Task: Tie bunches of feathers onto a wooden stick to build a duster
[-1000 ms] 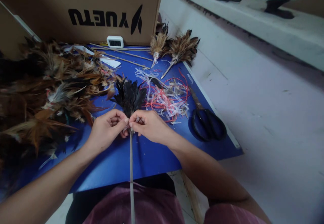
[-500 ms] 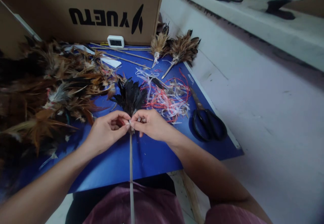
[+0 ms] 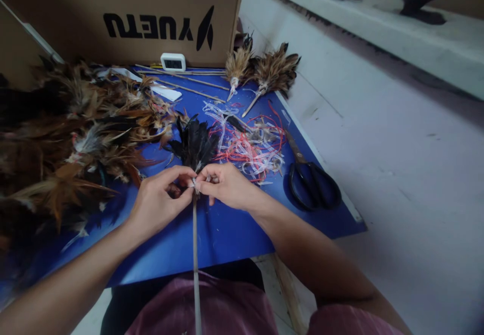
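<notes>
A bunch of black feathers fans out at the top of a thin pale stick, which runs down over the table's front edge toward my lap. Where feathers and stick meet there is a whitish binding. My left hand pinches this binding from the left, thumb and forefinger together. From the right, my right hand pinches the same spot, its fingertips nearly touching the left ones. The fingertips partly hide the binding, and any loose string end is too small to make out.
Brown feather bundles cover the left of the blue table. Red and white string scraps lie right of centre, beside black-handled scissors. Behind are sticks, two feather bunches, a small white display and a cardboard box.
Both hands keep their pinch at the binding, with only a very slight shift of the left fingers. The view has moved a little.
</notes>
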Motion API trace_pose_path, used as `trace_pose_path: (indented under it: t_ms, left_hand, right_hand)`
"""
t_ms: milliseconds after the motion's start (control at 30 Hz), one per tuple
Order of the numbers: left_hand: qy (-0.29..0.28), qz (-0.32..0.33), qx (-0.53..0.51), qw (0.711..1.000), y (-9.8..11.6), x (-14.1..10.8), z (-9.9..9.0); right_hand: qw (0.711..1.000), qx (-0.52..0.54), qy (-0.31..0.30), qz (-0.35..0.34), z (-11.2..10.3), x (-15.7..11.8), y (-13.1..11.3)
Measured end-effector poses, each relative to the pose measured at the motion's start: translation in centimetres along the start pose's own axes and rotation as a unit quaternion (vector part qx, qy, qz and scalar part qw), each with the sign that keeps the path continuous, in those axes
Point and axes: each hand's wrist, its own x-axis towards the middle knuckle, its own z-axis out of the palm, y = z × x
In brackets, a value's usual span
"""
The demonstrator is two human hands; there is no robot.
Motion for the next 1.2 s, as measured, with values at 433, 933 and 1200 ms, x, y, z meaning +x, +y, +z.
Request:
trace_pose_path:
  t_ms: [433,933,1200]
  left_hand:
    - [0.05,0.021,0.055,0.997,0.3,-0.2,0.6]
    - [0.069,0.186,0.242,0.95,0.0,-0.3,0.4]
    - [-0.053,0.009,0.086,0.995,0.0,0.7,-0.9]
  right_hand:
    - [1.0,0.0,0.015,0.004,0.3,0.2,0.2]
    - [0.998,-0.048,0.027,-0.027,0.3,0.1,0.9]
    - [0.995,-0.077,0.032,-0.055,0.0,-0.3,0.3]
